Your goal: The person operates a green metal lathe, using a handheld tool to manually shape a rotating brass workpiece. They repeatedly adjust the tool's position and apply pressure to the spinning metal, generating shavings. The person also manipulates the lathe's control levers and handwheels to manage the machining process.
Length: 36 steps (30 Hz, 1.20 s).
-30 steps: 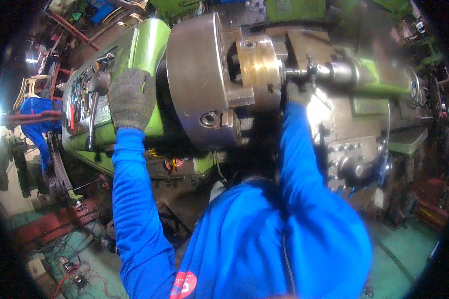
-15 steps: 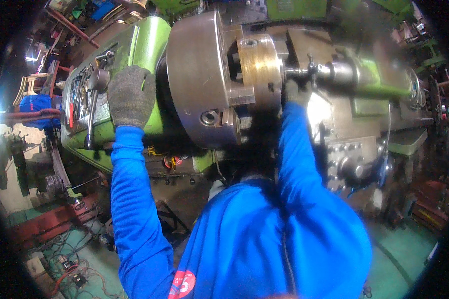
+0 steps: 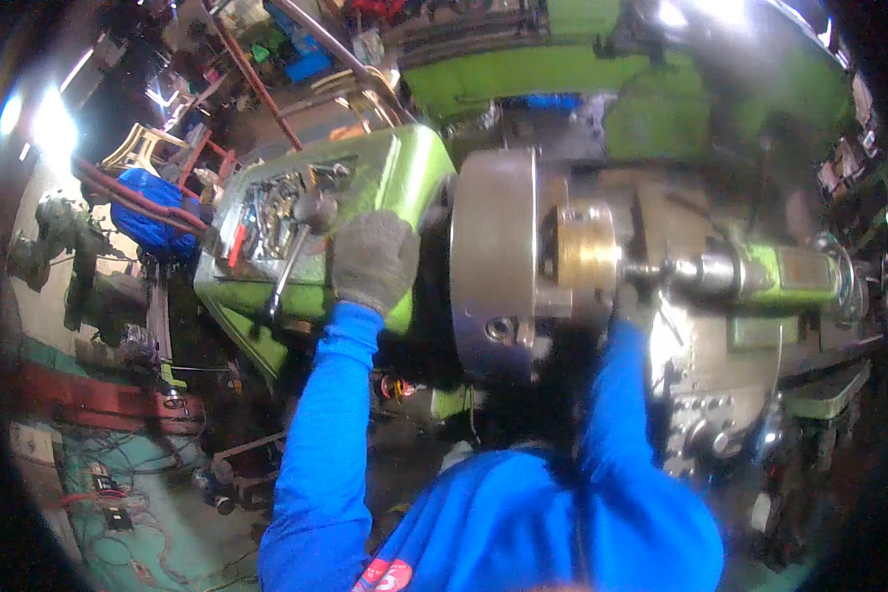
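Observation:
My left hand (image 3: 375, 261), in a dark grey knit glove, rests on the green lathe headstock (image 3: 419, 168), fingers laid over its top. Close to its left stands a lever with a round end (image 3: 314, 209). A large steel chuck (image 3: 491, 266) fills the middle, and a brass-coloured cylindrical workpiece (image 3: 587, 252) sits at its jaws. My gloved right hand (image 3: 637, 304) is right of the workpiece, just under the steel spindle end (image 3: 705, 273) of the green tailstock (image 3: 791, 276). Its fingers are dark and hidden, so any hold cannot be made out.
Small tools and bits, one with a red handle (image 3: 237, 245), lie on the headstock top. A carriage with round knobs (image 3: 705, 434) is at the lower right. Cables (image 3: 118, 503) trail over the green floor at left, near a red beam (image 3: 99, 400).
The whole view has shifted, so the lathe appears lower and further right. Both hands keep about the same places on the machine.

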Tool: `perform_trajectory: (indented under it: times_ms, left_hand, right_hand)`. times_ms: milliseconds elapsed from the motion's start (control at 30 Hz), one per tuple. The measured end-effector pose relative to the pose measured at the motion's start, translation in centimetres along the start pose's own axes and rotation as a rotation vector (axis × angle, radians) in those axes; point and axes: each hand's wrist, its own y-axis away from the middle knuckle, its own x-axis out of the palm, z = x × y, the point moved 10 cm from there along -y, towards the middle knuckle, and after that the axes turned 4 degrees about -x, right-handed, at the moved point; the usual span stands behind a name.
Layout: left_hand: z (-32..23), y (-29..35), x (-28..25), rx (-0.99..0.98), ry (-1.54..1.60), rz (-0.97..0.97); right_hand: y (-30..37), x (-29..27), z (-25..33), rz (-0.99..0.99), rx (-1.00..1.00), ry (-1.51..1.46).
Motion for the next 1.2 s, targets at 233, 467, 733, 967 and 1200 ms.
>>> perform_trajectory:
  times_ms: [233, 467, 733, 967, 1200]
  left_hand:
    - [-0.4, -0.5, 0.8, -0.024, -0.103, 0.095]
    - [-0.2, -0.3, 1.2, -0.011, -0.219, 0.116]
    - [-1.4, -0.5, 1.8, 0.071, -0.307, 0.098]
    - [-0.8, 0.4, 1.9, 0.087, -0.228, 0.05]
    - [-0.7, 0.4, 0.3, 0.074, -0.048, -0.051]
  right_hand:
    - [-1.2, -2.3, 2.4, 0.034, -0.121, 0.61]
    - [-1.4, -2.9, 2.0, 0.064, -0.224, 0.935]
    - [-0.3, -1.1, 4.0, -0.058, -0.245, 0.556]
    - [2.7, 3.9, 2.1, 0.062, -0.271, 0.499]
    - [1.5, 2.0, -0.8, -0.424, 0.245, -0.173]
